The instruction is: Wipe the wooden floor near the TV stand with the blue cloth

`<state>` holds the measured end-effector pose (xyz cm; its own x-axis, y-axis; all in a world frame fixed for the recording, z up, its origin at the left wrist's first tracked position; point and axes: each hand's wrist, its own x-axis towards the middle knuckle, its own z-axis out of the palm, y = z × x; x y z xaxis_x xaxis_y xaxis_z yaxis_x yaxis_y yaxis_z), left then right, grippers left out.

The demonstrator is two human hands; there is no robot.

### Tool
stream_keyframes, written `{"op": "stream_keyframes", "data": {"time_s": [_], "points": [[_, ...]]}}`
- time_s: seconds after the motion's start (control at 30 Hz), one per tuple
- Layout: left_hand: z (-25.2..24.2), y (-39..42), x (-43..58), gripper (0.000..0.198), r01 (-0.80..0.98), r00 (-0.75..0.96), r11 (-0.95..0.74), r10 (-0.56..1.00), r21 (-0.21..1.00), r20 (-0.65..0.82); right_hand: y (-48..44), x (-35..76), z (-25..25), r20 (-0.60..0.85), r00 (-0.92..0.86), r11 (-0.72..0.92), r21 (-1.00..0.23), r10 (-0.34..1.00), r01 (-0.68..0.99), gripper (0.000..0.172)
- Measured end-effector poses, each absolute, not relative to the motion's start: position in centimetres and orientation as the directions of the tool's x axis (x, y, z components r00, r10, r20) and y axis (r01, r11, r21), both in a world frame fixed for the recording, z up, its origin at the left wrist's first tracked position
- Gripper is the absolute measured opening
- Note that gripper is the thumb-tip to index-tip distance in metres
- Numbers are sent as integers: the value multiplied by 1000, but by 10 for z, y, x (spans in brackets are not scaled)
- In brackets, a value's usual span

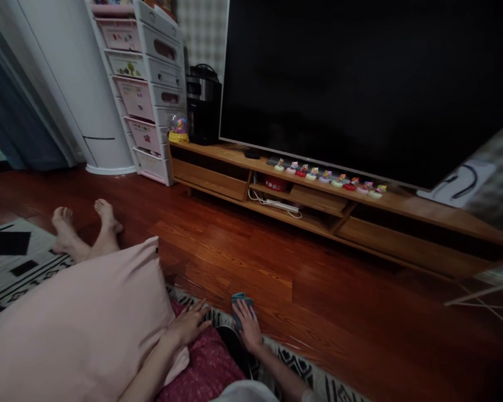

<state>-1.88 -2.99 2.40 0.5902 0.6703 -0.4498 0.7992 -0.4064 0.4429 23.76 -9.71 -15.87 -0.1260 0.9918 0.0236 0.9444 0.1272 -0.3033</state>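
My left hand (190, 322) lies palm down with its fingers spread, on the dark red fabric (212, 357) beside a large pink pillow (84, 312). The pillow covers much of my lap, and my forearm rests along its edge. Over the floor's edge by the rug, my right hand (248, 326) lies flat, fingers stretched out, on a small blue-green stack of flat pieces that look like cards (238, 296). The hand hides most of the stack; its far end shows slightly fanned.
A low wooden TV stand (218, 181) holds a row of small figurines (326, 176) below a large dark television (339, 84). Left of it stand a drawer tower (151, 95) and a snow globe (178, 128). Bare feet (104, 215) extend past the pillow near a patterned rug (8, 268).
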Motion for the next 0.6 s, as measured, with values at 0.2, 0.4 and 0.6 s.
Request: {"op": "stream_keyframes", "data": {"time_s": [0.2,0.4,0.6], "points": [[23,-29,-20,55,795,595,-402,665,455,-452,-28,295,-126,-20,207,-206,-252,978,946,53],[26,-31,-18,55,795,595,-414,674,445,-437,-10,301,-130,-41,346,-347,-215,937,913,55],[27,-31,-18,56,801,587,-399,667,446,-458,-78,241,-156,37,-39,47,-255,999,966,58]]}}
